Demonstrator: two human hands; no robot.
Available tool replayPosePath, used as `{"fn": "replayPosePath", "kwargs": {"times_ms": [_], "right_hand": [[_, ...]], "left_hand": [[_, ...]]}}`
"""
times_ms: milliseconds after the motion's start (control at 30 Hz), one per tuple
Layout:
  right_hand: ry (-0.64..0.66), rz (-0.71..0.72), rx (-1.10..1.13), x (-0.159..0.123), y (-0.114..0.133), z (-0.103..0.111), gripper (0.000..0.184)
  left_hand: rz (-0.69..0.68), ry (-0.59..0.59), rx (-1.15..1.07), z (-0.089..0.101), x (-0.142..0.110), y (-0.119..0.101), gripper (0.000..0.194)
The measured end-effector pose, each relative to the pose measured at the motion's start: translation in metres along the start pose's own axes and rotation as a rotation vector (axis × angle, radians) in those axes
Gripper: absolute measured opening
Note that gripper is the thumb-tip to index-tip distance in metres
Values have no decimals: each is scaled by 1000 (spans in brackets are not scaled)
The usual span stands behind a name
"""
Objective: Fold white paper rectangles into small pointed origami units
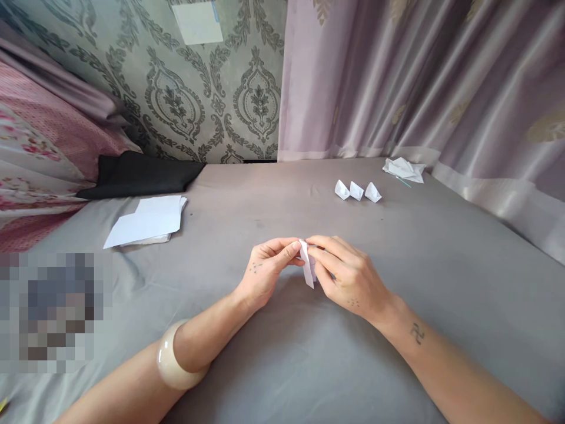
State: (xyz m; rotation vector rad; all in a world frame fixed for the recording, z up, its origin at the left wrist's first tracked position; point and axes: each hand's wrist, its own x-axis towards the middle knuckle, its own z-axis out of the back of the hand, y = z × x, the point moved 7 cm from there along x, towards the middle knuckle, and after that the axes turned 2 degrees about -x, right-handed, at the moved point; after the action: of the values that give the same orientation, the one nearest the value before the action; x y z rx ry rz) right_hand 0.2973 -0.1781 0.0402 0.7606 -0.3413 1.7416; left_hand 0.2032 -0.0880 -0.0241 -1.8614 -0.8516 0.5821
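Between my two hands a small folded piece of white paper [308,268] is held up above the grey sheet. My left hand [269,265] pinches its top end between thumb and fingers. On the other side, my right hand [348,271] has its fingertips closed against the paper's right face, partly hiding it. The paper's lower end hangs free as a narrow strip. Beyond the hands, three small folded white paper shapes [356,191] stand in a row on the sheet.
Stacked white paper sheets [150,221] lie at the left, near a black cloth [145,174]. More folded white paper [404,169] sits at the far right by the curtain [353,76]. A blurred patch [57,312] hides something at the left. Patterned wallpaper [212,100] rises behind.
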Motion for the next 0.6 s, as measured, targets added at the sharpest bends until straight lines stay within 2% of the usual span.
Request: {"fn": "replayPosePath", "kwargs": {"times_ms": [133,233,300,400,467,600], "right_hand": [[37,23,-32,0,3,-2,33],[18,-20,43,0,4,0,29],[-36,-108,166,0,2,3,24],[-116,-313,328,-2,-6,3,13],[-147,-426,386,-4,-10,-1,13],[-154,-523,491,-7,-12,-10,12]], "left_hand": [[11,-15,-5,1,1,1,17],[10,-27,1,1,0,0,16],[8,-32,11,-1,-1,-2,16],[5,-45,26,-4,-5,-4,16],[-19,-63,42,-6,-6,-6,16],[-80,-88,73,-8,-8,-9,17]]}}
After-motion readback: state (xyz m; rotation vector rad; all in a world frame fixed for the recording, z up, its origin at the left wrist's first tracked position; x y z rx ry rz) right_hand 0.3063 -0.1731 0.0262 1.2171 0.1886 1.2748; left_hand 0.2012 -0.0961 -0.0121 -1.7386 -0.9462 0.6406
